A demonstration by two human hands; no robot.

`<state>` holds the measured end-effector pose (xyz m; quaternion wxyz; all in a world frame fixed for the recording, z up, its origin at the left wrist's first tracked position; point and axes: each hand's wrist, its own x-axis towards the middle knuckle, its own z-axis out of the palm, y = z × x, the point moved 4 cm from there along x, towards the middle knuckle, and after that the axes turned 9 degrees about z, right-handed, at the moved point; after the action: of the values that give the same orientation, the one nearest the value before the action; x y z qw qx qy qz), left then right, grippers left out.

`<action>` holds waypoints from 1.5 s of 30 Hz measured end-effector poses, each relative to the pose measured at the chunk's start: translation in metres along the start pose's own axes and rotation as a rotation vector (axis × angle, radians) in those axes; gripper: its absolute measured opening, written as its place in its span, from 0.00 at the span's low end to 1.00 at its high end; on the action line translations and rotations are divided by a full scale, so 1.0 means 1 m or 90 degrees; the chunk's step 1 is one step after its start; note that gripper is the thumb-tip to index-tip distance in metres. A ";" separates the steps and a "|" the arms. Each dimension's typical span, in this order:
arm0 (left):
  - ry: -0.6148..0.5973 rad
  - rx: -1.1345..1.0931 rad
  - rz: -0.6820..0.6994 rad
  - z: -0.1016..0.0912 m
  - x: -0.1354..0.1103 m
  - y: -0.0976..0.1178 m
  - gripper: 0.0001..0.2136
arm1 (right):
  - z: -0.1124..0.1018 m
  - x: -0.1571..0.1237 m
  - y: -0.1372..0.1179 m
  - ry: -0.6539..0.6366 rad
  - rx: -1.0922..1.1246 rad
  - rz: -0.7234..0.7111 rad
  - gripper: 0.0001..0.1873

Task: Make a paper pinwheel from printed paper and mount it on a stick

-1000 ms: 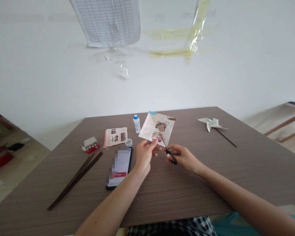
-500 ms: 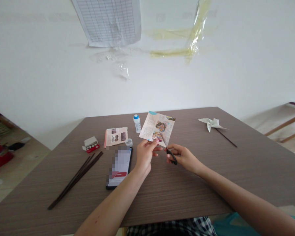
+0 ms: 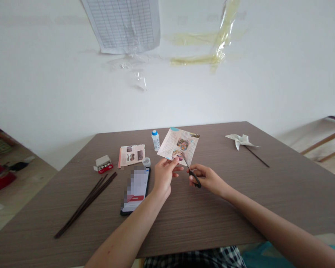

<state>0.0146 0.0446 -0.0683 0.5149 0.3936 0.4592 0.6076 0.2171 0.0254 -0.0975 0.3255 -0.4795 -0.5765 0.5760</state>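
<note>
A square of printed paper (image 3: pixel 181 143) with small colour pictures is held up over the table. My left hand (image 3: pixel 165 173) pinches its lower edge between thumb and fingers. My right hand (image 3: pixel 205 176) is closed round the black handles of a pair of scissors (image 3: pixel 194 178). The scissor blades point up and to the left and lie at the paper's lower edge, reaching toward its middle. Whether the blades are parted is hard to see. Behind the paper, to its left, a white bottle with a blue cap (image 3: pixel 155 140) stands upright.
On the table (image 3: pixel 226 216) left of my hands are a phone (image 3: pixel 135 191), a tape roll (image 3: pixel 146 162), a stack of printed paper (image 3: pixel 131 155), an open red-and-white box (image 3: pixel 103 164) and several dark sticks (image 3: pixel 85 206). A paper pinwheel (image 3: pixel 241 141) lies at the right. A wall (image 3: pixel 184 96) rises behind.
The paper has shifted and turned very slightly, with my left hand a touch further left. The scissors stay at its lower edge, nearly unmoved.
</note>
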 end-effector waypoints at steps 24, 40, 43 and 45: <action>-0.198 0.232 -0.055 -0.001 0.008 0.003 0.04 | -0.095 0.011 0.009 0.353 -0.050 -0.102 0.33; -0.290 0.284 -0.047 0.004 0.006 0.005 0.08 | -0.079 0.032 0.039 0.163 -0.033 -0.023 0.25; -0.276 0.272 -0.045 0.006 0.005 0.007 0.07 | -0.079 0.032 0.036 0.169 -0.035 -0.037 0.26; -0.264 0.265 -0.035 0.005 0.005 0.007 0.05 | -0.079 0.031 0.034 0.178 -0.025 -0.050 0.27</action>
<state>0.0169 0.0505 -0.0600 0.5220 0.5938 0.4695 0.3930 0.2863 0.0776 -0.1265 0.4155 -0.5387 -0.5547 0.4791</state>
